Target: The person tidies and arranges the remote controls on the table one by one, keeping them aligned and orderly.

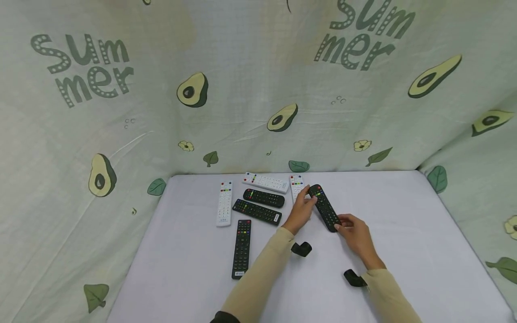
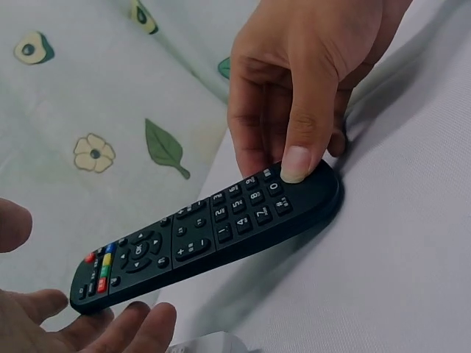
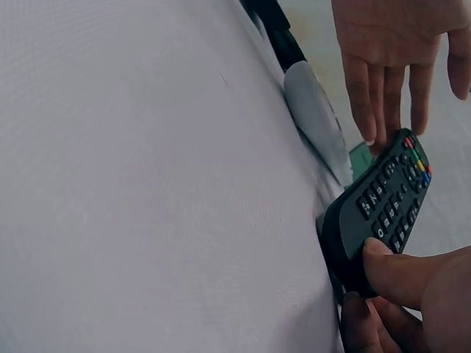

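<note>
A black remote control is held tilted just above the white table. My right hand pinches its lower end, the thumb on the face by the number keys and the fingers underneath. At the end with coloured buttons is my left hand; its fingers reach straight under and beside that end, while its thumb stands off the remote. Behind the left hand lies a white remote, partly hidden by it.
Left of the hands lie a white remote, another white remote and black remotes, one upper, one middle, one nearer by the left sleeve. A patterned cloth hangs behind the table.
</note>
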{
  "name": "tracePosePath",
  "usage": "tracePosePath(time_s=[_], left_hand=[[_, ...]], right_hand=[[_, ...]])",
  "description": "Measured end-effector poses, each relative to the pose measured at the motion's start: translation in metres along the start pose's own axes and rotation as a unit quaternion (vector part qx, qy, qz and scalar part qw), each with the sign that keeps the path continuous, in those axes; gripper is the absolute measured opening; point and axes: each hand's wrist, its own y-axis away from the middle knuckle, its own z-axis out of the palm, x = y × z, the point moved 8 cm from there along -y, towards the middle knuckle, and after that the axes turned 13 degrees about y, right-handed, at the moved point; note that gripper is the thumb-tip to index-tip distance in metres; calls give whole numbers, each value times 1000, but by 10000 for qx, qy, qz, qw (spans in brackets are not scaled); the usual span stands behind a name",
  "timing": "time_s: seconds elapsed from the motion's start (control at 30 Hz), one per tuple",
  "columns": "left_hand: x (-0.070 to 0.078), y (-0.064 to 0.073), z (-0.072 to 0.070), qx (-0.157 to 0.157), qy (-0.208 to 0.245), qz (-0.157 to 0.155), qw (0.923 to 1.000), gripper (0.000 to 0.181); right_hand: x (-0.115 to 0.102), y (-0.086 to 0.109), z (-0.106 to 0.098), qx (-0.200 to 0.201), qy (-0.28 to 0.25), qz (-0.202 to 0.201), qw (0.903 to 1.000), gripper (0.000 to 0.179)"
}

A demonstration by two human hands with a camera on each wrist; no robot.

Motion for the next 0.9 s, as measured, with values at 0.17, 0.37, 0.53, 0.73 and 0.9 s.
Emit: tracePosePath(time_s=[0.17,0.37,0.53,0.73,0.9], left_hand=[[2,2,-5,121,103,66,9999,55],[6,10,-12,340,637,262,9970,47],[13,25,-18,438,708,506,9952,43],[17,41,-36,572,796,717,9926,36],[10,53,-54,716,643,568,9937,31]], right_hand=[[-2,2,0,64,-85,-144,9998,35],[-5,11,-1,126,-223,-196,9995,34],[-13,24,1,48,-489,-196,9986,37],[-37,47,7,-85,-907,-499,9946,38],[-52,62,18,-392,-1128,-562,9913,40]])
